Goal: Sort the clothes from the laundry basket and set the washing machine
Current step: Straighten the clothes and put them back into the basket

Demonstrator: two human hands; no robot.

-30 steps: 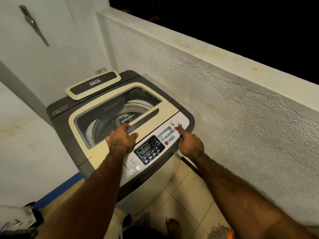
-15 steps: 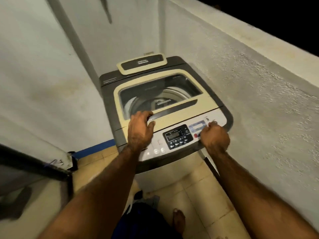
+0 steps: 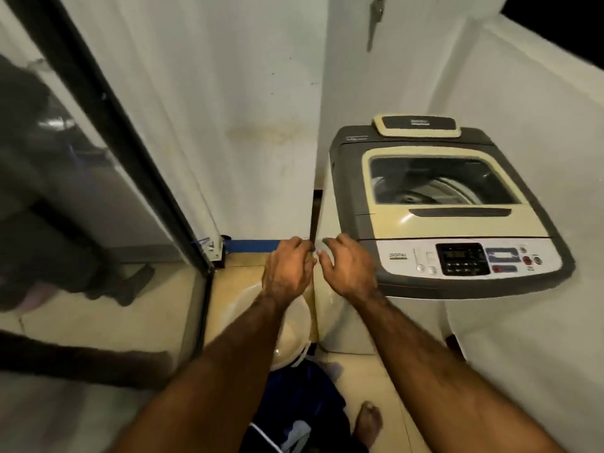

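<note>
I read the washing machine (image 3: 451, 210) as shut: its cream lid (image 3: 389, 220) lies flat, and through the dark window I see the pale drum (image 3: 438, 188), though what is in it is too dim to tell. The control panel (image 3: 464, 259) runs along the machine's near edge, with round buttons on either side of a black display.

Just off the machine's near left corner both hands hang in the air, close together and touching nothing. My left hand (image 3: 287, 269) has its fingers loosely curled with nothing in them; my right hand (image 3: 349, 268) is relaxed too, fingers bent and holding nothing.

On the floor beside the machine's left side sits a round cream basin (image 3: 289, 333), partly under the left forearm; the part I can see is bare cream. Nearer than the basin lies dark blue cloth (image 3: 294, 400) with a white stripe, worn or piled I cannot tell, and a bare foot (image 3: 369, 420) beside it.

The floor (image 3: 369, 374) is pale tile. A white wall (image 3: 245, 109) stands behind and left of the machine, a blue strip (image 3: 253, 246) along its foot, a dark-framed glass door (image 3: 114, 158) further left, and a rough parapet (image 3: 536, 93) to the machine's right
</note>
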